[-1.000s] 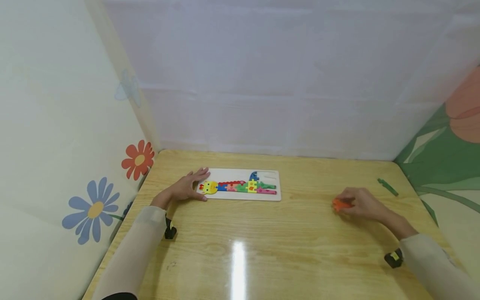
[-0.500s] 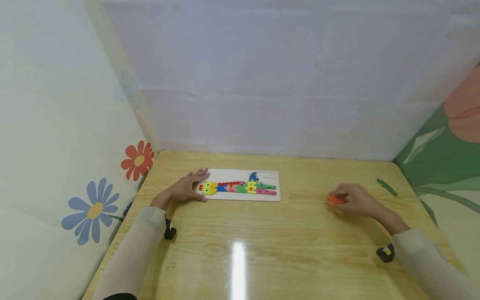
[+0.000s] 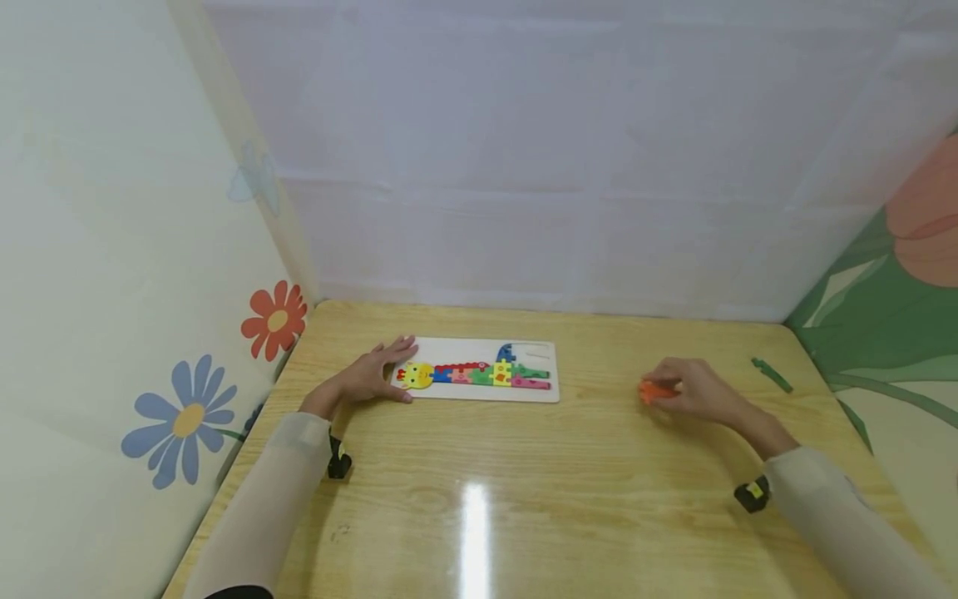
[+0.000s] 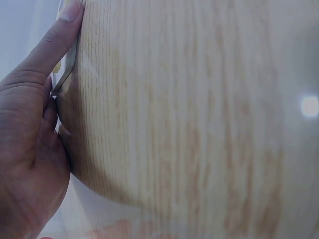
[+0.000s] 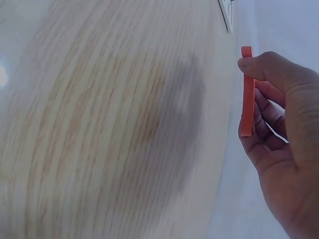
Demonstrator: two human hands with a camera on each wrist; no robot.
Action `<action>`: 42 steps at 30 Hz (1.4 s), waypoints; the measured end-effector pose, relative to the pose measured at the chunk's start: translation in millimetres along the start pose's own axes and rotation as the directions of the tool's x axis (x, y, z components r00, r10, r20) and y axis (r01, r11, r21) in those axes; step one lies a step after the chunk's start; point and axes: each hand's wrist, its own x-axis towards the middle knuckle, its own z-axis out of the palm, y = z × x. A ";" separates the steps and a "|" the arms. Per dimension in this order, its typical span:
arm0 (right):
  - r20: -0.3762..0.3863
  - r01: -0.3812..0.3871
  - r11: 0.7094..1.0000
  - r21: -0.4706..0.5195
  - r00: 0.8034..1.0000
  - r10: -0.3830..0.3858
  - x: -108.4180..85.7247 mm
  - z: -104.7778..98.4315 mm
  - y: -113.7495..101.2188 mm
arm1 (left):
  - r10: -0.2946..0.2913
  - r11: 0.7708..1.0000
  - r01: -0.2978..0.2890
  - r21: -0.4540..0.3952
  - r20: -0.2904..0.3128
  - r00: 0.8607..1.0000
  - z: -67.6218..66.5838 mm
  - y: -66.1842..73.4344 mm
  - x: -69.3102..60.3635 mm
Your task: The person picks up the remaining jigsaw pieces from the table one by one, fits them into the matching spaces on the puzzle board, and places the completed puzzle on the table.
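Observation:
A white puzzle board (image 3: 449, 344) bearing a colourful giraffe of jigsaw pieces lies on the table, left of the middle. My left hand (image 3: 368, 374) rests at its left end, thumb along the near edge and fingers spread toward the far edge. Over the table to the board's right, my right hand (image 3: 698, 391) pinches an orange puzzle piece (image 3: 654, 392) between thumb and fingers. The right wrist view shows this orange piece (image 5: 248, 99) edge-on, with the thumb on one side. In the left wrist view the thumb (image 4: 52, 42) lies along the board's edge.
A thin green puzzle piece (image 3: 772, 374) lies at the table's far right. Beside the giraffe's blue piece (image 3: 506, 353), the board has an unfilled outlined slot (image 3: 535, 350). A white cloth wall stands behind the wooden table (image 3: 584, 491), and flowered walls flank it.
My right hand has moved left, toward the board, carrying the orange puzzle piece. The left hand and the board look practically the same.

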 end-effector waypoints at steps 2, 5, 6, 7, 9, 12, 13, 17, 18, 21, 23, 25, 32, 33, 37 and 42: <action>-0.002 0.002 1.000 0.009 1.000 -0.002 1.9 1.0 -1.4 | -0.009 1.000 0.009 -0.001 0.004 1.000 0.0 0.3 -0.1; -0.008 0.016 0.999 0.030 1.000 -0.016 4.0 3.1 -2.0 | -0.004 1.000 0.004 -0.001 0.004 1.000 0.1 0.5 -0.2; -0.010 0.022 0.999 0.035 1.000 -0.022 4.8 3.9 -2.0 | -0.005 1.000 0.005 -0.001 0.004 1.000 0.0 0.5 -0.2; -0.013 0.028 0.999 0.036 1.000 -0.027 5.6 4.7 -2.0 | -0.004 1.000 0.004 0.000 0.004 1.000 -0.1 0.4 -0.3; -0.023 0.043 0.998 0.035 0.999 -0.042 7.8 6.4 -1.8 | -0.002 1.000 0.002 -0.001 0.004 1.000 -0.6 0.5 -0.2; -0.021 0.048 0.998 0.042 0.999 -0.047 11.6 8.6 -2.1 | -0.001 1.000 0.001 -0.006 0.004 1.000 -1.4 1.2 -0.1; -0.020 0.043 0.998 0.045 0.999 -0.042 13.0 9.5 -2.3 | -0.001 1.000 0.001 -0.006 0.004 1.000 -1.6 1.4 -0.1; -0.012 0.022 0.998 0.066 1.000 -0.022 17.7 12.9 -3.6 | -0.003 1.000 0.003 -0.013 0.002 1.000 -1.8 1.6 -0.4; -0.013 0.019 0.997 0.071 1.000 -0.018 18.7 13.7 -4.2 | -0.005 1.000 0.005 -0.013 0.003 1.000 -1.8 1.4 -0.5; -0.018 0.024 0.996 0.087 1.000 -0.022 21.8 15.4 -6.2 | 0.000 1.000 0.000 -0.013 0.003 1.000 -2.0 1.6 -1.0; -0.023 0.032 0.995 0.091 0.999 -0.030 23.9 16.3 -7.4 | 0.003 1.000 -0.003 -0.013 0.003 1.000 -2.4 2.2 -1.1; -0.026 0.043 0.994 0.097 0.999 -0.040 26.1 16.8 -8.7 | 0.004 1.000 -0.004 -0.014 0.003 1.000 -3.0 3.1 -1.1; -0.020 0.053 0.994 0.094 0.998 -0.051 33.8 20.3 -11.0 | -0.006 1.000 0.006 -0.007 0.006 1.000 -4.2 4.4 -1.0; -0.018 0.055 0.994 0.096 0.998 -0.053 34.8 21.3 -10.8 | -0.007 1.000 0.007 -0.006 0.007 1.000 -3.9 4.2 -1.0; -0.023 0.060 0.994 0.091 0.998 -0.058 38.3 25.1 -11.7 | -0.006 1.000 0.006 -0.006 0.003 1.000 -2.8 3.8 -1.3; -0.024 0.051 0.994 0.091 0.999 -0.049 42.0 29.7 -14.7 | -0.005 1.000 0.005 -0.004 0.002 1.000 -1.0 2.2 -1.4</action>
